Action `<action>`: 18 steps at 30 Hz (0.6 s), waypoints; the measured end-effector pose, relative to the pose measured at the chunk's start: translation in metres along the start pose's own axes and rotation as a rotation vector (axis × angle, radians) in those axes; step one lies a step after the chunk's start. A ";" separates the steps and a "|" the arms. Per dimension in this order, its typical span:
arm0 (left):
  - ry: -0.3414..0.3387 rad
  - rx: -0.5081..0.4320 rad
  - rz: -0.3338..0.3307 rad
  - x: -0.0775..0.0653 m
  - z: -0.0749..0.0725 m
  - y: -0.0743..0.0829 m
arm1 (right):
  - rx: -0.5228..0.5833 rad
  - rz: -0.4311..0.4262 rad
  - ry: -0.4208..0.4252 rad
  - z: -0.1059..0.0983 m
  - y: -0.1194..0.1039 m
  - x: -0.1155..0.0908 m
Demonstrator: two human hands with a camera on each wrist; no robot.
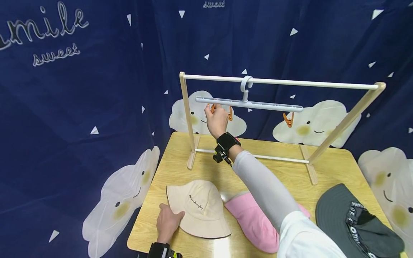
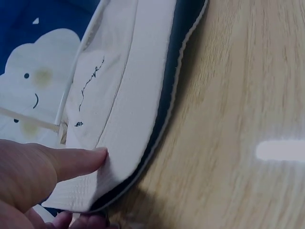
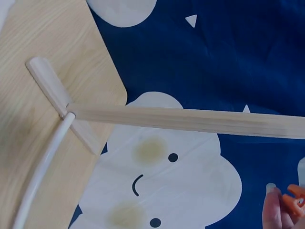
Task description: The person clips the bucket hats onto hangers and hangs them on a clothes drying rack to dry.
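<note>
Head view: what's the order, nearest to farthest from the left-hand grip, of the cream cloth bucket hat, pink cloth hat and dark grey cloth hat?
1. Cream cloth bucket hat: brim in the left-hand grip.
2. Pink cloth hat: in the middle.
3. Dark grey cloth hat: far right.

In the head view, the right sleeve (image 1: 267, 186) masked the middle of the pink hat (image 1: 245, 218) at lower center. The bottom edge cut off the dark gray hat (image 1: 332, 211) at lower right. Script (image 1: 195, 202) on the beige hat (image 1: 206, 227) was too small to read. In the right wrist view, the lower-right corner truncated the right grip (image 3: 276, 213) and orange clip (image 3: 296, 192). In the left wrist view, the left edge truncated the left grip (image 2: 28, 176).
</note>
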State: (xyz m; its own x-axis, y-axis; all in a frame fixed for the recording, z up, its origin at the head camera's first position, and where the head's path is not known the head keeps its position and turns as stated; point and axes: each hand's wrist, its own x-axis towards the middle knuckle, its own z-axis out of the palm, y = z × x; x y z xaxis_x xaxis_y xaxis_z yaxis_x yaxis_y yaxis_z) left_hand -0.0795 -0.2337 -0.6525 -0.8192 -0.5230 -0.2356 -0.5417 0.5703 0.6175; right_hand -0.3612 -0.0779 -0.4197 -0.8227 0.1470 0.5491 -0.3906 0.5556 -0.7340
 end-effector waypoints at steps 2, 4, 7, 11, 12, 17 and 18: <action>-0.004 -0.019 -0.005 0.001 0.000 0.000 | 0.016 0.010 -0.002 0.000 0.001 0.000; -0.001 -0.022 -0.010 0.002 -0.001 -0.002 | 0.029 0.005 -0.003 -0.001 0.003 -0.001; -0.003 -0.018 -0.015 0.003 -0.002 -0.005 | 0.044 -0.016 -0.014 -0.002 0.005 -0.003; -0.007 -0.008 -0.018 0.005 -0.002 -0.006 | 0.050 -0.039 -0.011 -0.005 0.006 -0.003; -0.009 -0.006 -0.019 0.006 -0.003 -0.005 | 0.055 -0.040 -0.008 -0.006 0.006 -0.003; -0.006 -0.018 -0.016 0.006 -0.003 -0.003 | 0.087 -0.028 -0.010 -0.010 0.006 -0.005; -0.003 -0.021 -0.012 0.006 -0.003 -0.003 | 0.095 -0.021 -0.014 -0.010 0.006 -0.005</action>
State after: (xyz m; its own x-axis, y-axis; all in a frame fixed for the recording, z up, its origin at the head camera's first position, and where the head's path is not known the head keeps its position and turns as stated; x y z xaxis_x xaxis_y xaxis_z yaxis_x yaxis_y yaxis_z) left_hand -0.0823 -0.2406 -0.6536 -0.8135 -0.5273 -0.2454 -0.5472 0.5510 0.6301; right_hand -0.3552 -0.0666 -0.4228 -0.8191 0.1243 0.5600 -0.4451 0.4781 -0.7572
